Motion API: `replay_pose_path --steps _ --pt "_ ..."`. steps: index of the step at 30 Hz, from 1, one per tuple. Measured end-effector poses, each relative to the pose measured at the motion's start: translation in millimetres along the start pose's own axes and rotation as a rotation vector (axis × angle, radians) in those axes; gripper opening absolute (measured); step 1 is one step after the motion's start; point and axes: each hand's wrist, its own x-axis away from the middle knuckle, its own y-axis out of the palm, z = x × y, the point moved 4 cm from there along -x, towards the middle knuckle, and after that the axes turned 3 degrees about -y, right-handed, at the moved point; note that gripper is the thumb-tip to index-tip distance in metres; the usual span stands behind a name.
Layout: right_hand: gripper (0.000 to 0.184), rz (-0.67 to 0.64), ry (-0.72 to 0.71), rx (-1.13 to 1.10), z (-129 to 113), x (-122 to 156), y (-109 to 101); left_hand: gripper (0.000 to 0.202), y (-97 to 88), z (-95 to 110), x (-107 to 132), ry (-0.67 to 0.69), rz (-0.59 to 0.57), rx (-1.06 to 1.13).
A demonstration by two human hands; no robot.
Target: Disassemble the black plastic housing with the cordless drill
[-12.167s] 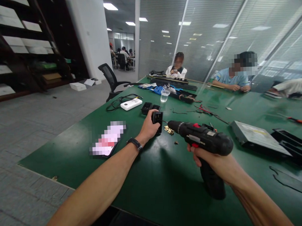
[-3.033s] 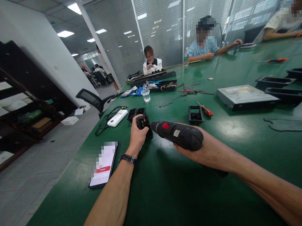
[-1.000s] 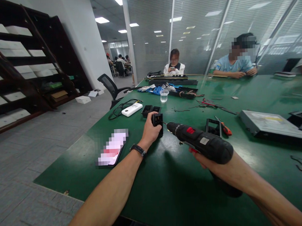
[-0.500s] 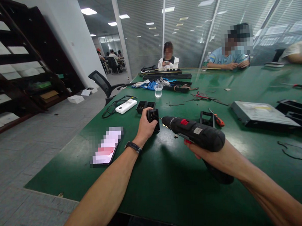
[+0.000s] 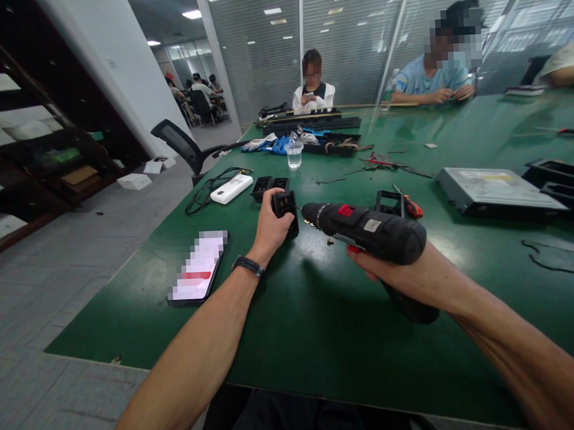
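My left hand [image 5: 271, 223] grips a small black plastic housing [image 5: 285, 205], holding it upright on the green table [image 5: 293, 348]. A black cordless drill [image 5: 363, 227] with red switches fills my right hand [image 5: 403, 267], fingers around its handle. The drill's nose points left at the housing, its thin bit at or very near the housing's right face; whether it touches I cannot tell. Small brassy pieces [image 5: 330, 241] lie on the table under the drill. More black housings [image 5: 262, 187] stand just behind my left hand. An open black frame [image 5: 390, 202] is behind the drill.
At left lie a phone [image 5: 198, 266] and a white power bank [image 5: 231, 189] with a cable. A clear plastic cup [image 5: 294, 156] of liquid stands farther back. Right of the drill are an orange-handled tool [image 5: 413, 207] and a flat metal box [image 5: 502, 193]. People sit at the far side.
The camera view has tilted down slightly, so everything sits a little higher or shifted in the picture. Both hands keep their holds, with the drill still pointed at the housing.
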Motion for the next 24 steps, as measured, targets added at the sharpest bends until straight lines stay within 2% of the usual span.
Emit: replay_pose_path --steps 6,13,20,24 --pt "0.011 0.001 0.013 0.004 -2.3 0.1 0.0 0.052 -0.5 2.4 0.3 0.013 -0.003 0.002" --pt "0.018 0.005 0.016 0.005 0.4 2.0 0.9 0.052 -0.2 2.9 0.2 0.014 -0.007 -0.001" --pt "0.012 -0.004 0.048 0.014 -1.6 -0.4 0.0 0.053 -0.4 1.2 -0.2 0.005 -0.002 -0.001" --pt "0.018 -0.02 0.078 0.022 1.9 -0.6 -0.7 0.052 -0.1 2.3 0.1 0.011 -0.003 0.007"
